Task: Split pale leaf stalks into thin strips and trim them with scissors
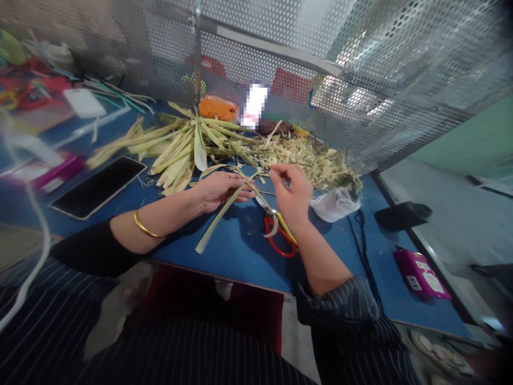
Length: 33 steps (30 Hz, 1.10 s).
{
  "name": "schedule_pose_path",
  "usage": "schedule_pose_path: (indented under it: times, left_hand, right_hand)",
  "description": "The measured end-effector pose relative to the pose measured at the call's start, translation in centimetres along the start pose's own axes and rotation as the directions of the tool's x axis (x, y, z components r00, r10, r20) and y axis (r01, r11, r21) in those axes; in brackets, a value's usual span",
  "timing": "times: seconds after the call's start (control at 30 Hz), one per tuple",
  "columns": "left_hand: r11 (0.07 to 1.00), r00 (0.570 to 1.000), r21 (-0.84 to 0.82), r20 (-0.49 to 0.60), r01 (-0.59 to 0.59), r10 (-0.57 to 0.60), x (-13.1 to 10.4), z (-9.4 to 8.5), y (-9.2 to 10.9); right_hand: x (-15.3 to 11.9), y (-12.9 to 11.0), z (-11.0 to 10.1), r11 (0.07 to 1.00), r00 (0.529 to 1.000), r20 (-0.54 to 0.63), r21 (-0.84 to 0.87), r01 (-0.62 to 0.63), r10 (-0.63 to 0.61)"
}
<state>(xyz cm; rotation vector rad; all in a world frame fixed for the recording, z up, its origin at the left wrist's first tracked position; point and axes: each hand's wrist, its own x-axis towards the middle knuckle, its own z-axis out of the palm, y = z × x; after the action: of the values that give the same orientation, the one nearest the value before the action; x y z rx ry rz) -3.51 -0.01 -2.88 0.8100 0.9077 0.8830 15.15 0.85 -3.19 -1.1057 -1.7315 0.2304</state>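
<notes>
While my left hand [221,190] clamps crossed leaf strips [219,221], my right hand [292,192] curls just beside; whether gripping, cannot tell.

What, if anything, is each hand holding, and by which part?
The left hand holds leaf strips near where they cross. The right hand is beside them; whether it pinches a strip's end is unclear.

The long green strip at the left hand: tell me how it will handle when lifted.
The long green strip is probably light, being thin and narrow. Its free end sticks out nearly straight, so it may be springy rather than floppy. It looks leaf-like, so it might crease.
</notes>
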Motion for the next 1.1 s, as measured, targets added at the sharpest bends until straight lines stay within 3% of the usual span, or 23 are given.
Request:
schedule_pose_path:
  times: [0.07, 0.17, 0.2, 0.27, 0.33, 0.4, 0.47, 0.53, 0.6, 0.67, 0.87, 1.03, 1.1]
  left_hand:
    - [0.999, 1.000, -0.041, -0.018, 0.005, -0.006, 0.3, -0.3, -0.1]
    - [0.996, 0.999, -0.086, 0.027, -0.028, 0.030, 0.7, -0.5, -0.6]
    - [0.995, 0.998, -0.093, 0.041, -0.043, 0.047, 0.8, -0.5, -0.8]
    - [0.993, 0.997, -0.108, 0.050, -0.055, 0.060, 0.7, -0.3, -1.1]
    - [0.991, 0.997, -0.119, 0.051, -0.052, 0.059, 0.6, -0.1, -1.2]
    - [0.991, 0.997, -0.117, 0.034, -0.066, 0.071, 0.4, 0.0, -1.1]
    - [0.992, 0.997, -0.101, -0.018, -0.074, 0.072, 0.3, 0.0, -0.9]
    - [0.995, 0.996, -0.081, -0.074, -0.058, 0.052, 0.3, -0.1, -0.6]
    - [0.998, 0.996, -0.040, -0.080, -0.047, 0.044, 0.2, -0.1, -0.3]
    - [0.998, 0.996, 0.033, -0.065, -0.051, 0.053, 0.0, -0.2, -0.1]
    - [0.966, 0.993, 0.231, 0.041, -0.118, 0.112, -0.1, -0.6, 0.2]
    - [0.955, 0.995, 0.279, 0.010, -0.099, 0.100, 0.2, -0.8, 0.6]
    - [0.919, 0.985, 0.359, 0.006, -0.164, 0.173, 0.1, -0.7, 0.8]
  right_hand:
    - [-0.5, -0.8, -0.1, 0.942, 0.950, 0.146, -0.154, 0.299, -0.278]
    - [-1.2, -1.7, 0.5, 0.742, 0.752, 0.432, -0.237, 0.627, -0.498]
    - [-1.5, -1.9, 0.8, 0.681, 0.690, 0.502, -0.243, 0.691, -0.521]
    - [-1.7, -2.0, 1.3, 0.604, 0.610, 0.587, -0.241, 0.759, -0.532]
    - [-1.8, -1.8, 1.6, 0.591, 0.586, 0.606, -0.224, 0.775, -0.538]
    - [-1.7, -1.7, 1.6, 0.656, 0.622, 0.564, -0.178, 0.734, -0.543]
    - [-1.5, -1.5, 1.3, 0.778, 0.740, 0.440, -0.133, 0.613, -0.508]
    - [-1.3, -1.4, 0.8, 0.906, 0.888, 0.272, -0.105, 0.411, -0.371]
    - [-0.9, -1.1, 0.4, 0.973, 0.971, 0.133, -0.092, 0.212, -0.199]
    - [-0.4, -0.6, 0.1, 0.987, 0.985, 0.111, -0.075, 0.143, -0.134]
    - [0.6, 0.6, 0.1, 0.983, 0.911, 0.377, -0.010, 0.185, -0.167]
    - [0.7, 1.0, 0.1, 0.969, 0.875, 0.432, -0.010, 0.246, -0.218]
    - [0.7, 0.9, 0.0, 0.967, 0.882, 0.413, -0.010, 0.255, -0.228]
